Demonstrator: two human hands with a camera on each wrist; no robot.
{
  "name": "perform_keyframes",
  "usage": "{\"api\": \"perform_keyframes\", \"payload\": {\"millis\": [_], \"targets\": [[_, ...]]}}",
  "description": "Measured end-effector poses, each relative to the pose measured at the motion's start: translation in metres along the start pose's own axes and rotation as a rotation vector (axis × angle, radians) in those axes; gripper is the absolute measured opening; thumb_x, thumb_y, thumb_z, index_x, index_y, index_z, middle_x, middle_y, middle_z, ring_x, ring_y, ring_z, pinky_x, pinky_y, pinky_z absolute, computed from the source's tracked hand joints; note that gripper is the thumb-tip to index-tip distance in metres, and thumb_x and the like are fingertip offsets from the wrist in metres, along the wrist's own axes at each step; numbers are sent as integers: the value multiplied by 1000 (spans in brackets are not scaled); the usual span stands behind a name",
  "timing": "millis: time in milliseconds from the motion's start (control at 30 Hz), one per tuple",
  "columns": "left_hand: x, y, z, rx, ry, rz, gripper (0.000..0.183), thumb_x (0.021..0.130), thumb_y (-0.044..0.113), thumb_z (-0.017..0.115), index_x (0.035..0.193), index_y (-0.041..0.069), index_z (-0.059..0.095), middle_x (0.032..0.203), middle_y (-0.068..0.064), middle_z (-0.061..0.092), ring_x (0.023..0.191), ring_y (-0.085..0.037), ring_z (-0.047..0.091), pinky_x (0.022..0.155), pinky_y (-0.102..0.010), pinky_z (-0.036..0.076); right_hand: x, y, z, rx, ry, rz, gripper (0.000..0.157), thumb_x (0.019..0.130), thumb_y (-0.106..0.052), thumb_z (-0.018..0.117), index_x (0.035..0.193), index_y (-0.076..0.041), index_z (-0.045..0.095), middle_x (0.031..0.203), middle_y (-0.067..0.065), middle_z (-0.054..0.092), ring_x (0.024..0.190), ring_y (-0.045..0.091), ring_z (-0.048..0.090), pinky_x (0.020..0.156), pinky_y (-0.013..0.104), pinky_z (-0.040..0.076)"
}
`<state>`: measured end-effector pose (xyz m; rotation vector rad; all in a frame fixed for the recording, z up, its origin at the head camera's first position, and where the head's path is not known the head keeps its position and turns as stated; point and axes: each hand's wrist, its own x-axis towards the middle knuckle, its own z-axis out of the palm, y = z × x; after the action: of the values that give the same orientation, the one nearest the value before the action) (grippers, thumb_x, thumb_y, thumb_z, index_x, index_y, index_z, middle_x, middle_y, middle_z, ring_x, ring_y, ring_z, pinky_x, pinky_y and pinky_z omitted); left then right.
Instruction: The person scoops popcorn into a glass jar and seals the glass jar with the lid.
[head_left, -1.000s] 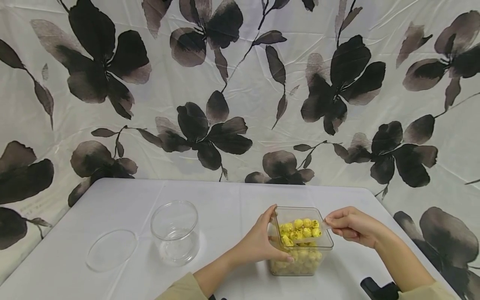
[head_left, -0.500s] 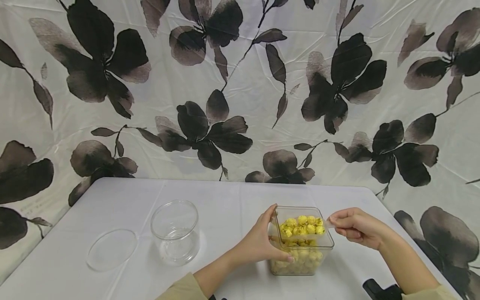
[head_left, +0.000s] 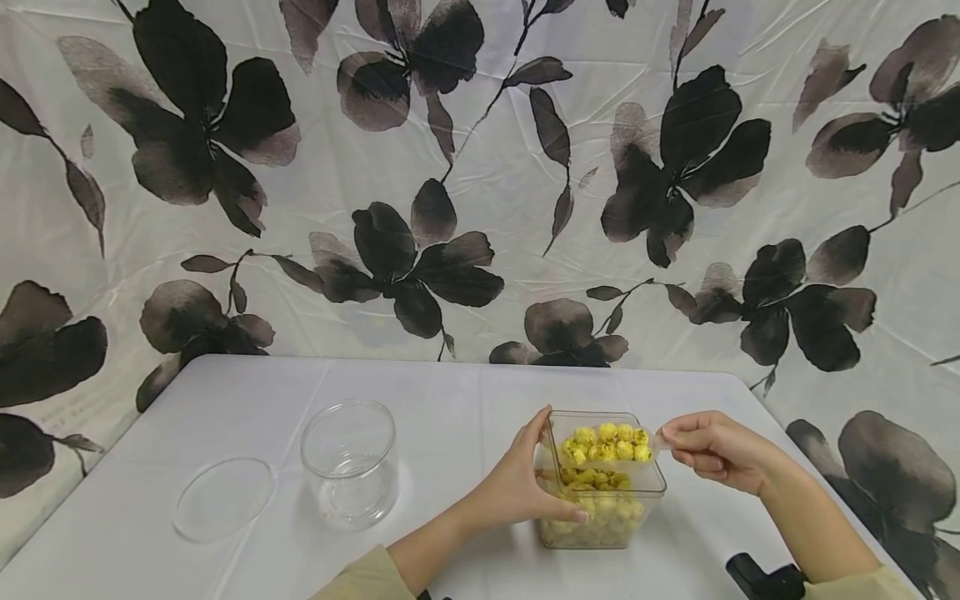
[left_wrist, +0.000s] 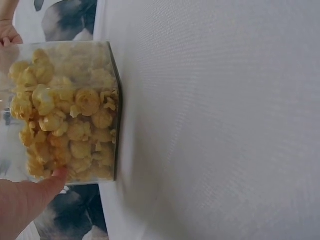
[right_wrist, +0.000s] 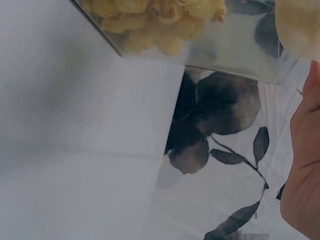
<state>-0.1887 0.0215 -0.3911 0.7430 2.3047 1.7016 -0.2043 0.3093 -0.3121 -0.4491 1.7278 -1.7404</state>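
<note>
Right fingers (head_left: 690, 427): mine, pinching the scoop (head_left: 611, 467) by its handle, over the tub's (head_left: 624, 518) three o'clock rim.
Left fingers (head_left: 537, 427): spread round the tub's nine o'clock side, thumb across the front, gripping it.
Scoop: one, clear, loaded, in the tub's mouth; from my right fingers it lies at nine o'clock, long axis three to nine, the right hand nearer. That line is what counts, I'd judge.
Popcorn (head_left: 596, 479): yellow balls in the scoop, more below; too many to count.
Tub: one, upright on the surface (head_left: 450, 396).
Jar (head_left: 356, 493): one, round, clear, upright, well apart at nine o'clock.
Disc (head_left: 225, 500): one, clear, flat, beyond the jar, between eight and nine.
Floral cloth (head_left: 315, 208): one, at twelve.
</note>
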Motion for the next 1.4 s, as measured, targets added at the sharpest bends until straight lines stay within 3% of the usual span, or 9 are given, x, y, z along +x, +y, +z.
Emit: {"api": "perform_keyframes", "payload": {"millis": [333,567,867,1033,1400], "targets": [[-1,1,-1,-3,-8,-16,121,65,35,85,149,32,-2,154,-8,6,139,-33,13,101,-60,28,-2,-3,-1,19,-8,-11,29,98,-3,40,94,-11,68,66,-7,55,47,4,25,42,22,12],[-2,0,-1,-67,-21,10,120,67,29,85,149,31,-2,154,-7,2,139,-30,13,100,-45,39,-2,-7,-2,29,-4,-5,29,98,-4,41,95,-11,69,68,-7,56,47,4,26,43,20,14],[-5,4,-9,-142,-8,5,115,67,25,85,148,37,4,153,4,8,139,-22,16,100,-49,37,-5,-11,-3,59,-8,-5,29,97,-3,42,96,-11,69,69,-6,57,48,5,23,43,19,14],[-7,11,-17,-175,12,18,109,69,22,84,146,41,9,150,2,17,137,-24,23,100,-48,38,-5,-14,-3,52,-14,-30,28,97,-3,42,97,-10,69,69,-5,57,48,8,18,43,22,11],[-18,21,-36,-136,69,42,105,67,25,85,144,41,16,144,1,29,133,-19,31,99,-46,38,-1,-21,1,43,-7,-17,29,98,-4,42,96,-11,70,68,-6,57,48,8,22,44,21,13]]}}
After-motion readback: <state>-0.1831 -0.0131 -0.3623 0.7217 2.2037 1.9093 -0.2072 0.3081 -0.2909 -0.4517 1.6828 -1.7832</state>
